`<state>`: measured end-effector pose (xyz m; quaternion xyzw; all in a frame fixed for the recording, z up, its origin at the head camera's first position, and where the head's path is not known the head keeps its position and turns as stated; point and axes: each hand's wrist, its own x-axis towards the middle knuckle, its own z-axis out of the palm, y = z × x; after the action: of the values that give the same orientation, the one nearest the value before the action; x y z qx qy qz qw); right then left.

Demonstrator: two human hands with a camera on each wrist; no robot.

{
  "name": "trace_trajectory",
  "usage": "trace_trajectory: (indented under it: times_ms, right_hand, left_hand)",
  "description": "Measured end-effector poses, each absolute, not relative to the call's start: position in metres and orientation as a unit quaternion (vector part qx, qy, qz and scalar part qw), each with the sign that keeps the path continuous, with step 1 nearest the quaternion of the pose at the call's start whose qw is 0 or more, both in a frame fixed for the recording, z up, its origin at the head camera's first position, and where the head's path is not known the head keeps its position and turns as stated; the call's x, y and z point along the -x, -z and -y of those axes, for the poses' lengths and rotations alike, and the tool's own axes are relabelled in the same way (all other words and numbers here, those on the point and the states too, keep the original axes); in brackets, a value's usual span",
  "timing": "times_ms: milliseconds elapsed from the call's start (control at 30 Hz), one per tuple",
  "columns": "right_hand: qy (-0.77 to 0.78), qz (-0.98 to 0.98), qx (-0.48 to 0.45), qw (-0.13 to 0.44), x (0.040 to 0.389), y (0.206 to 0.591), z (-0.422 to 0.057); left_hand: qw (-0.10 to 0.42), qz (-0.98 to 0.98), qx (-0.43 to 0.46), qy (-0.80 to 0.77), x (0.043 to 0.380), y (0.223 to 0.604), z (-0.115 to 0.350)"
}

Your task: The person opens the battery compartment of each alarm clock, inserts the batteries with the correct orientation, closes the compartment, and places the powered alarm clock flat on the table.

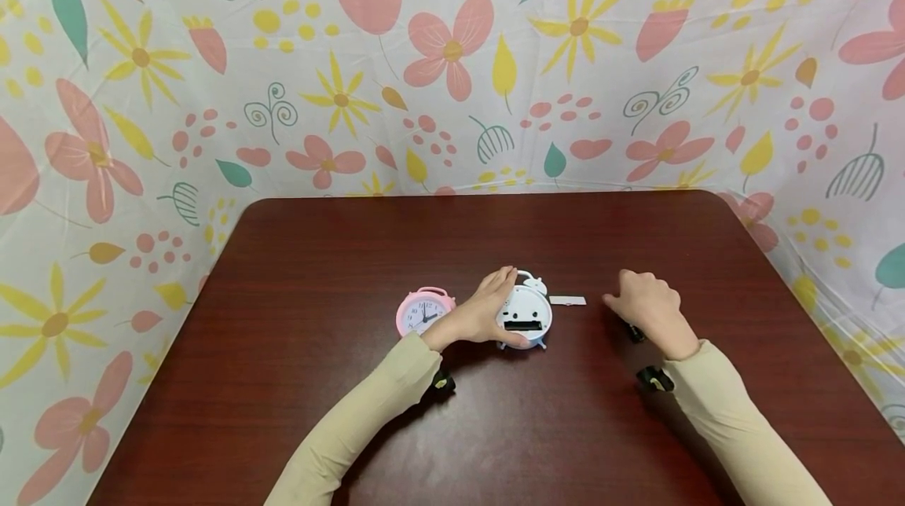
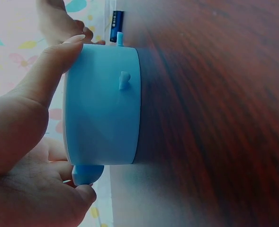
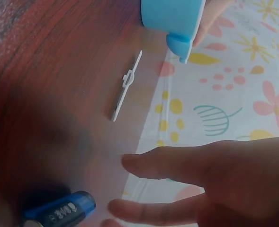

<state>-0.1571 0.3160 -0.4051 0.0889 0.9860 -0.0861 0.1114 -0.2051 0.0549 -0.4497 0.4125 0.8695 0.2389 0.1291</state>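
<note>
A light-blue alarm clock lies on its face, its white back up and a battery slot open. My left hand grips it, with the thumb over the near edge and fingers by the bell and handle. To the right of the clock lies a thin white battery cover. Apart from the clock, my right hand hovers above the table, and its thumb and fingers are spread with nothing between them. Just beside those fingertips lies a blue-and-black battery.
A pink alarm clock sits face up left of the blue one, partly behind my left forearm. The dark red wooden table ends at a flower-patterned cloth behind and at the sides.
</note>
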Motion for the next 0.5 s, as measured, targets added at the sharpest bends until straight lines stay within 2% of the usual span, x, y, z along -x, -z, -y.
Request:
trace_trajectory:
  times_ms: [267, 500]
  right_hand:
    - [0.088, -0.974, -0.105, 0.180, 0.1552, 0.4049, -0.3208]
    - [0.093, -0.969, -0.098, 0.205, 0.1538, 0.4041, -0.3231]
  left_hand:
    - [0.123, -0.872, -0.413, -0.232, 0.2056, 0.4504, -0.0556]
    - [0.122, -0.871, -0.416, -0.231, 0.2048, 0.4491, -0.0550]
